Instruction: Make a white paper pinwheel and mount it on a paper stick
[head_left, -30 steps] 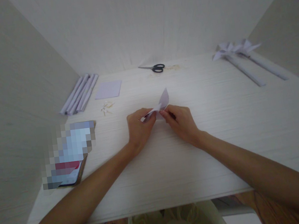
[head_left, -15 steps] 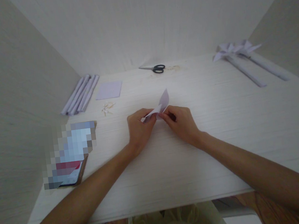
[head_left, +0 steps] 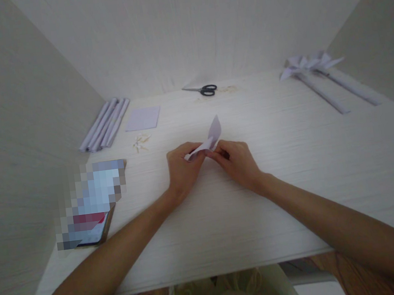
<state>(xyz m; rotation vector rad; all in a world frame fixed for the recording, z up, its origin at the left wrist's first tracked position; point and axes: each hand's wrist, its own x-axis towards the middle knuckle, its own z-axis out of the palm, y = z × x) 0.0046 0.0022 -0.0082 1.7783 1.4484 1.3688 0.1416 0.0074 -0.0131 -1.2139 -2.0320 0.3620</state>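
While both hands pinch it, folded paper piece [head_left: 210, 141] sits mid-surface [head_left: 292, 164] | left hand [head_left: 182, 168] fingers closed on paper | right hand [head_left: 236, 159] fingers closed on paper | scissors [head_left: 202, 89] far back

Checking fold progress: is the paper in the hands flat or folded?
Folded. The paper piece is pinched between left hand and right hand, one flap standing up off the table.

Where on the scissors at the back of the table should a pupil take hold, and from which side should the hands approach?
Take the scissors by the black loop handles, at the right end. They lie flat with the closed blades pointing left, so it seems safest to come from the right, away from the tips. The table around the handles shows only faint scraps, so nothing should block the fingers.
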